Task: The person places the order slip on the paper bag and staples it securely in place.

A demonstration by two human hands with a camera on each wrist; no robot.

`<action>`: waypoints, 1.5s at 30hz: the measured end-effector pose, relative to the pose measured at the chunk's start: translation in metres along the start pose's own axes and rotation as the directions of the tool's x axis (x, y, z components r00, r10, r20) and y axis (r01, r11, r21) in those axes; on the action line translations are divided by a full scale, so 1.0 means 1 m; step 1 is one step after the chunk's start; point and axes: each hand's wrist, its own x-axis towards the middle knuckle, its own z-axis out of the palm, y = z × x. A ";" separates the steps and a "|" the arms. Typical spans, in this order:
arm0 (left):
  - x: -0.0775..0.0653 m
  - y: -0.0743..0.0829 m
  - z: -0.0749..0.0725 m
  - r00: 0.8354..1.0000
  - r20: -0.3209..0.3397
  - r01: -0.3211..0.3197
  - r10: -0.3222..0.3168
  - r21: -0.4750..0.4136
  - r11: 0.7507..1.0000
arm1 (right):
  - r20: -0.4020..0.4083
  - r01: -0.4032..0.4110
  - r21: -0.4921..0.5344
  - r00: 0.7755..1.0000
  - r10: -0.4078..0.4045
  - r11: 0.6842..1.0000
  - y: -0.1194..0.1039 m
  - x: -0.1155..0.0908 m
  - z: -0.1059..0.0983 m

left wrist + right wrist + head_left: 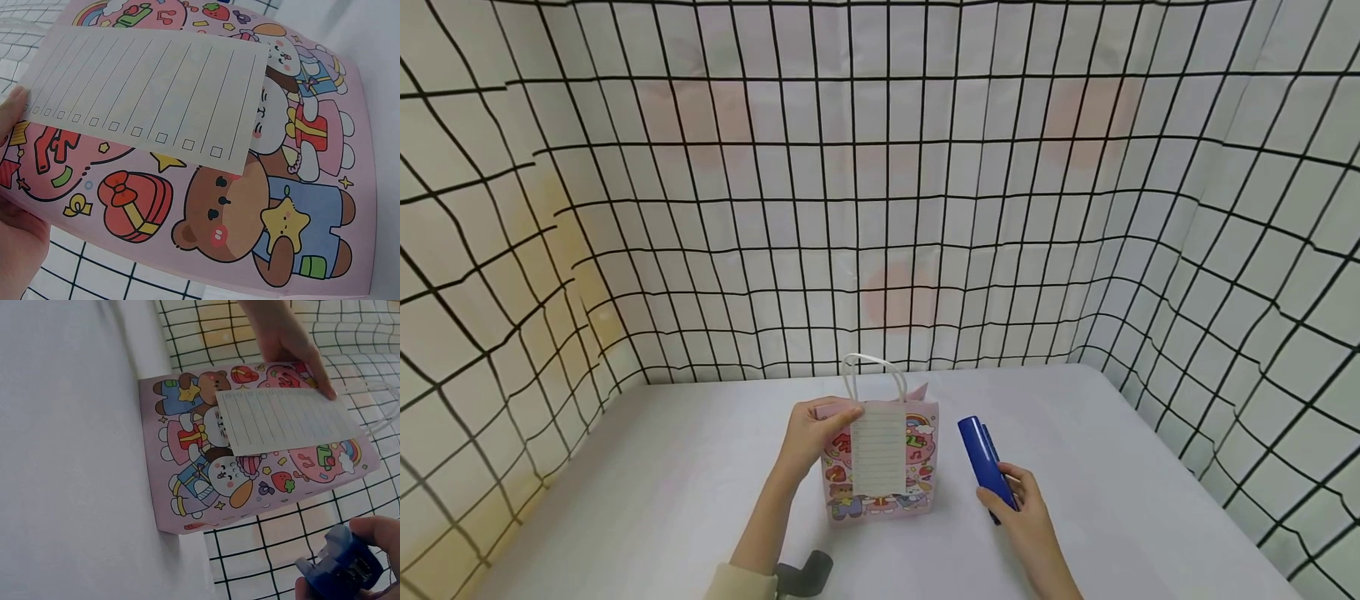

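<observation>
A pink gift bag with cartoon animals and white rope handles stands upright on the table. Against its front lies a lined paper slip, with small checkboxes visible in the left wrist view. My left hand pinches the slip and the bag's upper left edge, thumb in front; its other fingers are mostly hidden behind the bag. To the right of the bag, my right hand grips a blue stapler, tilted and apart from the bag. The stapler's front end shows in the right wrist view.
The white tabletop spreads around the bag. White walls with a black grid enclose the back and both sides. A dark grey curved piece sits by my left wrist, near the cream sleeve.
</observation>
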 end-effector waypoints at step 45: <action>-0.007 0.017 0.001 1.000 0.008 0.014 -0.014 0.013 1.000 | 0.278 -0.281 0.960 0.956 0.096 0.020 -0.044 0.046 0.004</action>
